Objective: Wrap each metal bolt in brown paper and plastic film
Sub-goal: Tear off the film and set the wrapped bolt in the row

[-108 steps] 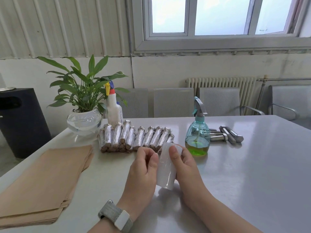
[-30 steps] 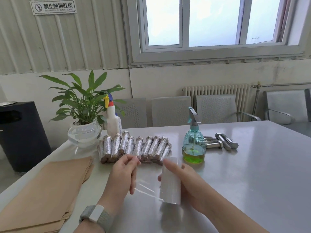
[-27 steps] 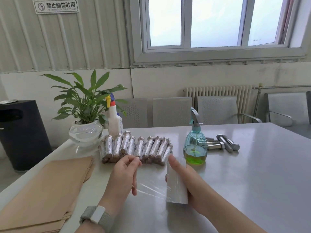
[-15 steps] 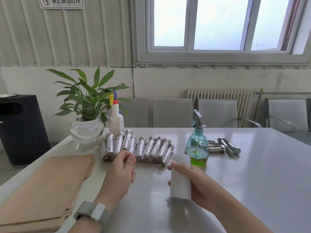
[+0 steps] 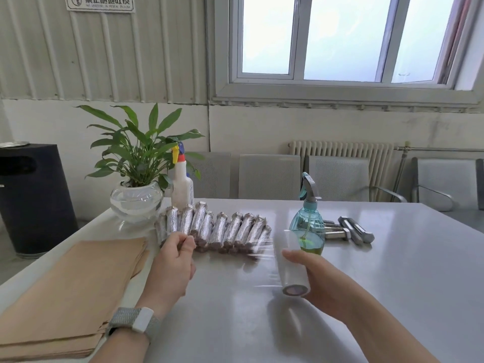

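A roll of plastic film (image 5: 293, 265) is gripped by the right hand (image 5: 318, 279), fingers curled round it. The film's free edge is pinched by the left hand (image 5: 174, 260), and a clear sheet (image 5: 235, 258) is stretched between them. Wrapped bolts (image 5: 214, 227) are lined up at 12 o'clock; bare bolts (image 5: 348, 231) at 2 o'clock, behind a spray bottle (image 5: 309, 226); brown paper (image 5: 68, 292) at 9 o'clock.

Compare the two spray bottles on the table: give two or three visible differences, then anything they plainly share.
The white spray bottle is opaque and straight-sided; the teal spray bottle is see-through and rounded, with green liquid at the bottom. The white one has a red and yellow head; the teal one has a grey trigger. The white one stands far back beside the plant; the teal one stands nearer, by the bare bolts. Both stand upright on the table.
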